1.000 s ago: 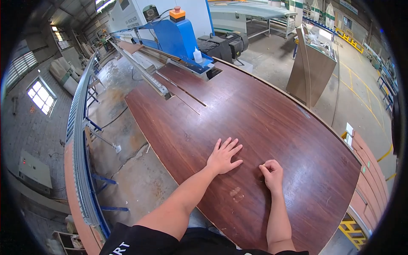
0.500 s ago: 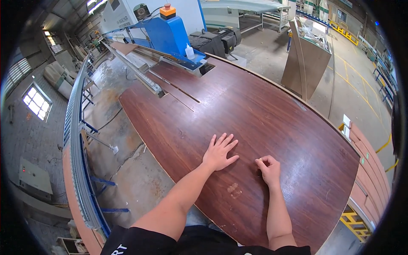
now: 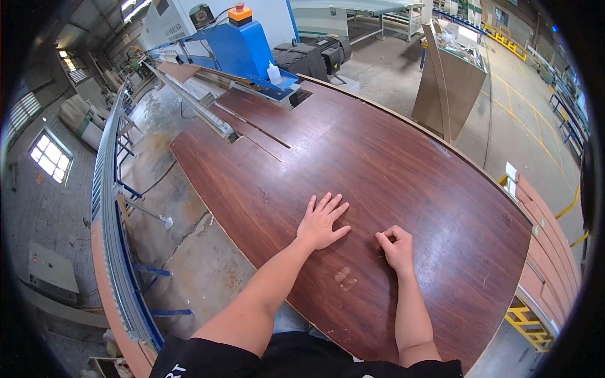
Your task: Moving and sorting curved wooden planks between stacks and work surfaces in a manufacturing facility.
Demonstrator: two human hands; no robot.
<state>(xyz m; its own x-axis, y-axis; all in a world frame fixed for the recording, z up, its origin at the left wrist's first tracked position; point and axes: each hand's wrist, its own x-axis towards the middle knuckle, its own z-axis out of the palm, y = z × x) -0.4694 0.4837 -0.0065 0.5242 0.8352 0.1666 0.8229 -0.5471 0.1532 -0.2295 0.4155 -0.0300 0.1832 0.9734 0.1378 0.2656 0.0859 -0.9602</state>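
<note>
A glossy dark red-brown wood-grain tabletop (image 3: 353,164) spreads out in front of me. My left hand (image 3: 320,223) lies flat on it near the middle, fingers spread and nothing in them. To its right, my right hand (image 3: 397,247) is closed just over the surface, thumb and forefinger pinched together. Whatever the pinch holds, if anything, is too small to make out. A pale scuffed patch (image 3: 344,277) marks the wood between my forearms.
A blue and white machine (image 3: 242,53) with an orange button box (image 3: 240,14) stands at the far edge, a small white bottle (image 3: 273,73) on its ledge. Slots (image 3: 255,126) cut the tabletop nearby. A roller conveyor (image 3: 108,208) runs along the left; pinkish boards (image 3: 548,233) lie at right.
The view has shifted slightly, so the scene sits a little further left and up. Both hands keep nearly the same pose and place on the tabletop.
</note>
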